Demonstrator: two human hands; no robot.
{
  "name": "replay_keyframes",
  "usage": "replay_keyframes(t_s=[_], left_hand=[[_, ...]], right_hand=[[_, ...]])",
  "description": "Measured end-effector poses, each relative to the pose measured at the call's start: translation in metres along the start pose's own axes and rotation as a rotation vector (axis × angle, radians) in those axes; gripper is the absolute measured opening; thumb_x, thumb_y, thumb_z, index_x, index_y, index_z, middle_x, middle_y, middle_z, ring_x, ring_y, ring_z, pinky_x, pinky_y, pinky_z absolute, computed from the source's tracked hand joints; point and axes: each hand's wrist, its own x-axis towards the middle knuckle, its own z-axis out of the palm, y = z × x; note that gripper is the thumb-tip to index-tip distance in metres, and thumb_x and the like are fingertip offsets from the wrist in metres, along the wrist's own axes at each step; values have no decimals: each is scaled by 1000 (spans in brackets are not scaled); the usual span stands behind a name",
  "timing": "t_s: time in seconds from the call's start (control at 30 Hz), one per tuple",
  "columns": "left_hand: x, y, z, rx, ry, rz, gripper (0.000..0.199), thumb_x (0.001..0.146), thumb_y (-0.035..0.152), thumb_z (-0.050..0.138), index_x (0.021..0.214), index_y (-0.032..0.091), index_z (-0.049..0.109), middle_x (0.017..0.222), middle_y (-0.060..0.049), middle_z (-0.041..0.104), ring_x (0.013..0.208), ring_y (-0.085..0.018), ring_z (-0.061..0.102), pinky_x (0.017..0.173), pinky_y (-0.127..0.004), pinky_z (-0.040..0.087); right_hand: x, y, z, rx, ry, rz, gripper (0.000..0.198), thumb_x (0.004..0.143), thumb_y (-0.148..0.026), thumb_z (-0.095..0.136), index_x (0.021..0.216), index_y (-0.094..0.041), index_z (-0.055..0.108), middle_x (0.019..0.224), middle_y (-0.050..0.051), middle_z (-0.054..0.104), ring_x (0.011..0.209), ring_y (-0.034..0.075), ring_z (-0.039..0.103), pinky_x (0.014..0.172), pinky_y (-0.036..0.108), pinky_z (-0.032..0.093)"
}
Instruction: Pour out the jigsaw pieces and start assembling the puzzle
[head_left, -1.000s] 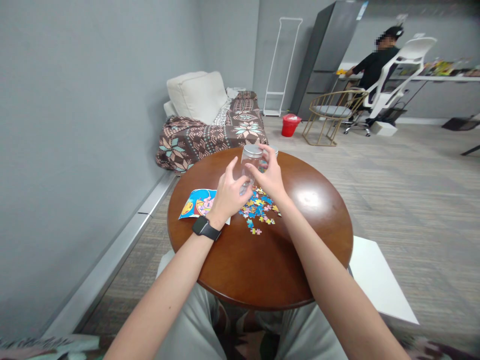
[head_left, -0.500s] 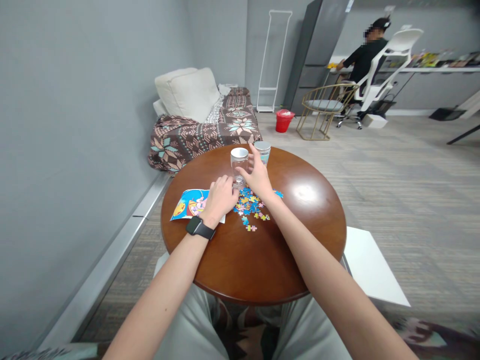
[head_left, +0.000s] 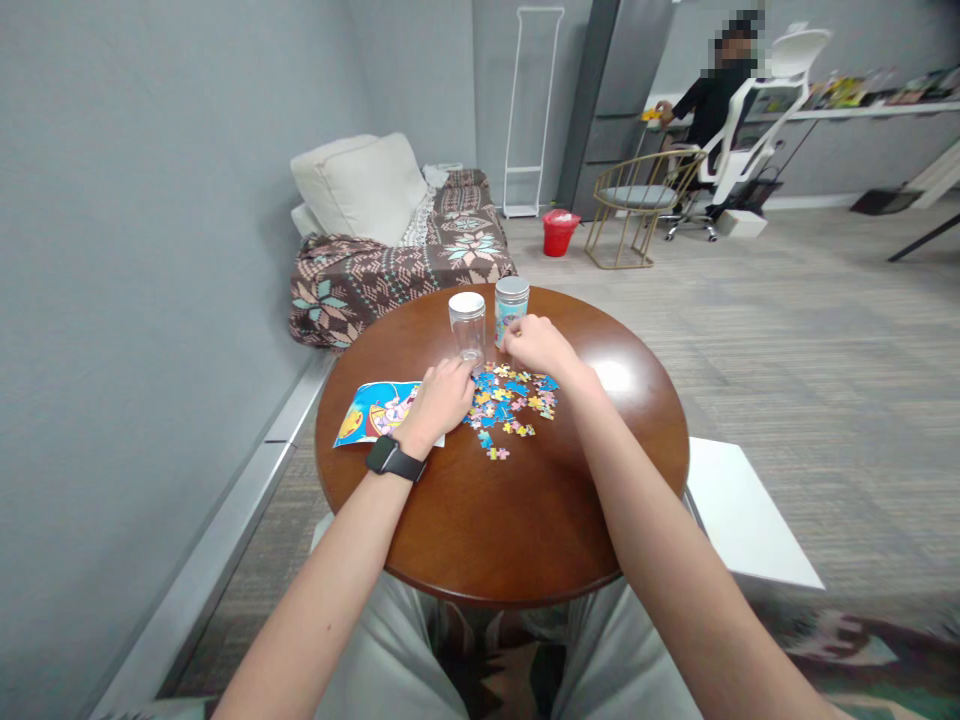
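Observation:
My left hand (head_left: pixel 444 393) lies with its fingers stretched forward at the left edge of the puzzle pieces (head_left: pixel 499 400), beside the foot of a clear jar (head_left: pixel 469 338). That jar stands upright with a whitish lid on. Just right of it is a second jar (head_left: pixel 511 308) with a silver lid and a coloured picture label. In front of this jar my right hand (head_left: pixel 544 345) is closed, its fingers curled in, and I cannot make out what they hold. A colourful picture sheet (head_left: pixel 375 410) lies flat, partly under my left wrist.
The round brown table (head_left: pixel 502 530) stands close to my knees. Behind it is a sofa (head_left: pixel 397 265) with a patterned cover. A red bin (head_left: pixel 558 235), a gold-framed chair (head_left: pixel 637 200) and a white office chair (head_left: pixel 750 140) are farther off, near a person (head_left: pixel 712 105) at a counter.
My right hand has let go of the clear jar and moved right, its fingers curling in before the labelled jar. My left hand stays about where it was. The view has shifted slightly.

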Motion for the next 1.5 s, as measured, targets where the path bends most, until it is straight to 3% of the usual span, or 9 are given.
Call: replay_keyframes(t_s=[0.23, 0.4, 0.5, 0.63, 0.83, 1.03, 1.27, 1.5], left_hand=[[7, 1, 3, 21, -16, -77, 46, 96, 26, 33, 138, 13, 46, 120, -15, 61, 110, -28, 55, 90, -41, 44], [4, -3, 1, -63, -10, -82, 39, 96, 28, 35, 128, 15, 53, 121, -14, 61, 111, -28, 55, 92, -42, 43], [1, -5, -2, -114, -32, -17, 31, 94, 26, 39, 117, 16, 57, 115, -11, 63, 108, -26, 57, 93, -40, 43], [1, -7, -4, -155, -53, 73, 23, 91, 23, 44, 109, 18, 58, 111, -9, 65, 105, -24, 58, 92, -39, 44], [1, -7, -5, -151, -56, 82, 19, 90, 21, 44, 103, 19, 57, 106, -8, 66, 100, -24, 58, 89, -39, 45], [0, -6, -7, -156, -59, 78, 17, 89, 21, 45, 101, 19, 57, 105, -8, 65, 99, -23, 58, 89, -38, 45], [0, -4, -9, -155, -64, 73, 16, 88, 20, 45, 98, 20, 57, 102, -8, 65, 96, -24, 58, 87, -39, 45], [1, -6, -6, -179, -37, 92, 17, 88, 20, 45, 100, 20, 57, 101, -7, 64, 96, -23, 57, 88, -38, 45]], right_hand=[[2, 12, 14, -246, -262, -14, 23, 74, -32, 68, 94, -20, 73, 99, 11, 73, 96, 27, 68, 81, 31, 51], [6, 20, 17, -240, -264, -18, 22, 75, -30, 68, 95, -20, 71, 99, 10, 73, 95, 26, 69, 80, 31, 51], [7, 23, 14, -213, -255, -16, 16, 76, -27, 66, 90, -20, 72, 96, 9, 73, 93, 25, 69, 79, 30, 50], [7, 25, 9, -180, -266, -1, 14, 76, -25, 65, 86, -19, 72, 95, 10, 73, 90, 24, 69, 75, 27, 49], [6, 32, 3, -225, -191, 37, 16, 81, -22, 57, 86, -17, 72, 92, 11, 74, 89, 23, 69, 75, 27, 48], [11, 37, 8, -153, -321, -57, 23, 70, -38, 75, 85, -21, 73, 89, 6, 75, 84, 21, 69, 68, 24, 47], [11, 30, 14, -94, -397, -109, 13, 72, -24, 73, 83, -18, 75, 82, 4, 75, 76, 16, 68, 63, 19, 45], [6, 23, 10, -54, -425, -168, 11, 71, -25, 74, 79, -16, 73, 71, 1, 70, 62, 11, 61, 59, 18, 43]])
